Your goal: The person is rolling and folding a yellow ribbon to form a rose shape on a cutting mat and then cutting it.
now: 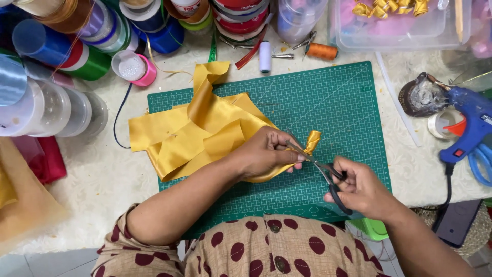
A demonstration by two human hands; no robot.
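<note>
Head view looks down on a pale lace-covered table point(118, 174), and on it we see a green cutting mat point(338, 102) spread across the middle. Over the mat's left half lies a loose heap of yellow satin ribbon point(195, 133), its wide bands folded over one another and one loop standing up toward the far edge.

Our left hand point(266, 154) rests on the near right end of that heap, fingers pressed together and pinching a small folded ribbon piece point(311, 141) — it sticks up just right of the fingertips, its long axis tilted up and to the right. Our right hand point(361, 190) sits nearer and further right, fingers closed through the black handles of the scissors point(328, 177). The blades run up and left from that hand toward the folded piece, their tips reaching its base; we cannot tell how far apart they stand. So the piece lies to the far left of the cutting hand, and the left hand is the nearer one to it.

Off the mat — ribbon spools point(77, 36) crowd the far left, a blue glue gun point(474, 128) lies at the right, and an orange thread spool point(322, 51) sits at the far edge.
</note>
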